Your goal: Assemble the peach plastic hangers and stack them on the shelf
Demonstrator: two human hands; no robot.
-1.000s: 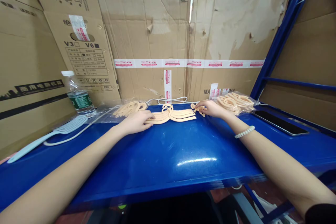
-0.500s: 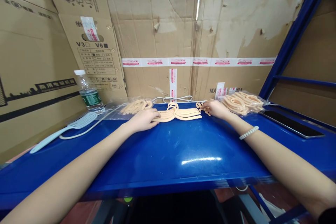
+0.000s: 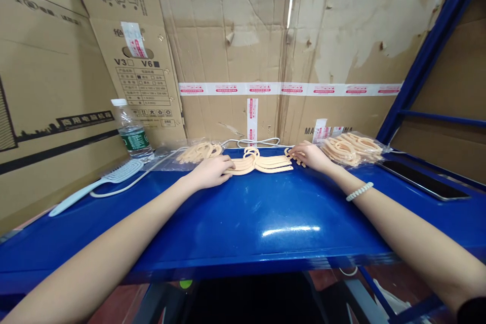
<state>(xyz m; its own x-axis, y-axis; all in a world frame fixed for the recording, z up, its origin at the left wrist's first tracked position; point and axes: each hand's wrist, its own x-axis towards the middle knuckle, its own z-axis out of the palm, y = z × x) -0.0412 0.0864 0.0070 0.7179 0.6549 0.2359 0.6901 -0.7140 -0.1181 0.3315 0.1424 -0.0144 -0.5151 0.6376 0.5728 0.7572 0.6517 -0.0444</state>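
Several beige plastic clothes hangers (image 3: 274,163) lie stacked in a row on the blue table, their looped hooks (image 3: 251,153) pointing away from me. At their left ends is my left hand (image 3: 210,172), its fingers curled over the hanger arms and the thumb below. My right hand (image 3: 312,157) is beyond their right ends, fingertips pinched down among small curved beige pieces (image 3: 299,161). What exactly those fingertips hold is partly hidden. A clear bag of beige parts (image 3: 201,152) lies behind my left hand. To the right of my right hand sits another bag of beige looped parts (image 3: 351,149).
On the left are a pale blue hairbrush (image 3: 117,172), a white cable (image 3: 121,192) and a water bottle (image 3: 133,134). A black phone (image 3: 425,180) lies at the right. Cardboard sheets (image 3: 228,50) wall off the back, and a blue metal frame (image 3: 415,55) rises at the right.
The view has shifted slightly, so everything on the left sits a little further right. Both hands stay in nearly the same places, with the right fingers slightly repositioned over the small pieces.
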